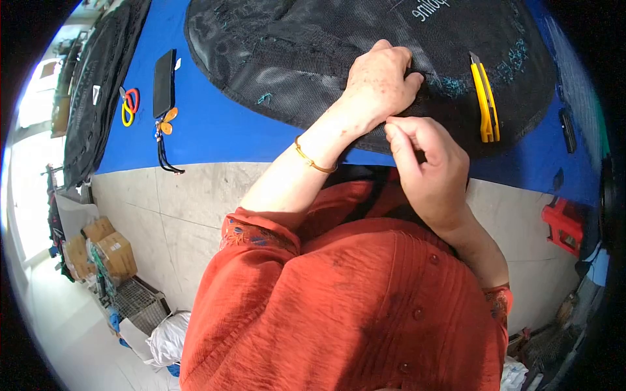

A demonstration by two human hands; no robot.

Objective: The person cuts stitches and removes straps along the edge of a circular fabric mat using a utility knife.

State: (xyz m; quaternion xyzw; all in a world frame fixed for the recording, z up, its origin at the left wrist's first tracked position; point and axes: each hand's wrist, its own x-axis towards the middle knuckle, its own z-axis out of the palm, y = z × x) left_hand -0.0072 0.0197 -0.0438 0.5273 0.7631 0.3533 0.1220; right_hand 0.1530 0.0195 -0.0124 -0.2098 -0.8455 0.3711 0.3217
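Observation:
A round piece of black mesh fabric [306, 72] lies on the blue tabletop, with turquoise thread bits [450, 86] scattered over it and light lettering at its far side. My left hand [381, 81] is on the fabric, back upward, its fingers curled down against the mesh and partly hidden. Close by my left wrist, my right hand [430, 159] is in a pinch at the fabric's near edge. What sits between its fingertips is too small to make out. A yellow box cutter [484, 101] with its blade out lies on the mesh to the right.
Red-and-yellow thread snips [129, 107] and a black phone [164, 83] with a strap lie left on the blue table [222, 140]. More black mesh [107, 85] hangs at the far left. Cardboard boxes [114, 254] and a red stool [562, 225] stand on the floor.

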